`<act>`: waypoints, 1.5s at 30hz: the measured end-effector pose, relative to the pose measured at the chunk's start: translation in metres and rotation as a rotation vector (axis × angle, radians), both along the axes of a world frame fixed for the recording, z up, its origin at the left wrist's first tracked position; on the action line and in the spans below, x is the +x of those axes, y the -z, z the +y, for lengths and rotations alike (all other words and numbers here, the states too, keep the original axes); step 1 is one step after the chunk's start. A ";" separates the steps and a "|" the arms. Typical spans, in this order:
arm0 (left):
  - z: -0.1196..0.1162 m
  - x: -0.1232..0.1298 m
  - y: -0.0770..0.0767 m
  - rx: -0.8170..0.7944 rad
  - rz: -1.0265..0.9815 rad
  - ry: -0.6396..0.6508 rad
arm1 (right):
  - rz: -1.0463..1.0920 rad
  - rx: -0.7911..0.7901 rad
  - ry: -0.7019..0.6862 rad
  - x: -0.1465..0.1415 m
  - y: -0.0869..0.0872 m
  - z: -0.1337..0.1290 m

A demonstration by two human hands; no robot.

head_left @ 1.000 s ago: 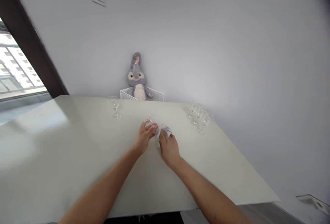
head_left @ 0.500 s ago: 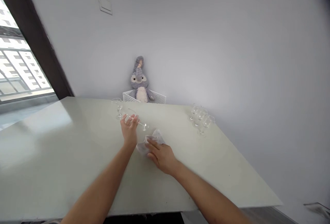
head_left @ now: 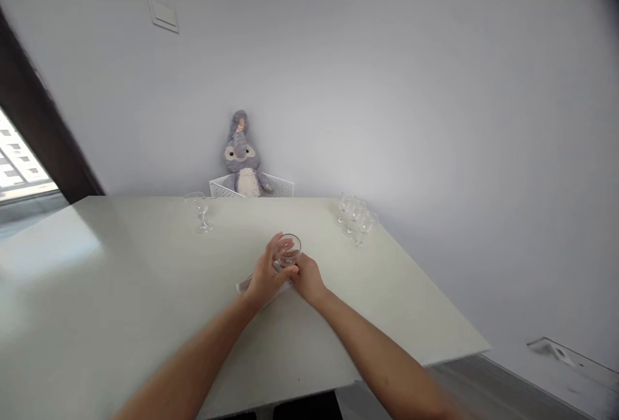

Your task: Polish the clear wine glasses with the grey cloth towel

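Bowl to the front, a stemmed glass (head_left: 289, 249) is in a person's grip near the middle of a pale table (head_left: 145, 291), its rim now facing up. Half a second ago it lay tipped over in the left hand (head_left: 265, 276), while the right hand (head_left: 308, 280) pressed flat on a cloth (head_left: 243, 286). Now the two hands meet, which appears to bring both to bear on this one glass. The left fingers curve partly open around the bowl; the right fingers bend in just below, largely hidden, and whether they grip the stem or the cloth cannot be told. The cloth shows beneath the hands. A lone glass (head_left: 203, 213) stands to the left, three glasses (head_left: 356, 215) to the right.
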State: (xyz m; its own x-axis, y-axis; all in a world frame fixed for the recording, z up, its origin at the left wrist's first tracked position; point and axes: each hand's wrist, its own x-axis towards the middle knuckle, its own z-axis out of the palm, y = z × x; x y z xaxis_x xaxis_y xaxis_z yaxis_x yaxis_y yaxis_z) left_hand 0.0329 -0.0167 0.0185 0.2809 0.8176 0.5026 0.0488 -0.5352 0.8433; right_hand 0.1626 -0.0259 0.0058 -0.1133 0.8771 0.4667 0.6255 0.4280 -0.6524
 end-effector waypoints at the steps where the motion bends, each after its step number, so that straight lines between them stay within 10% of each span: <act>1: 0.001 -0.002 0.000 0.004 0.025 -0.006 | 0.015 -0.029 0.010 -0.001 0.001 0.000; 16: 0.016 -0.014 0.008 0.058 0.309 -0.077 | 0.275 -0.162 0.133 0.010 0.018 0.024; 45: 0.023 -0.015 0.021 -0.040 0.145 -0.088 | 0.301 -0.182 0.092 0.012 0.028 0.031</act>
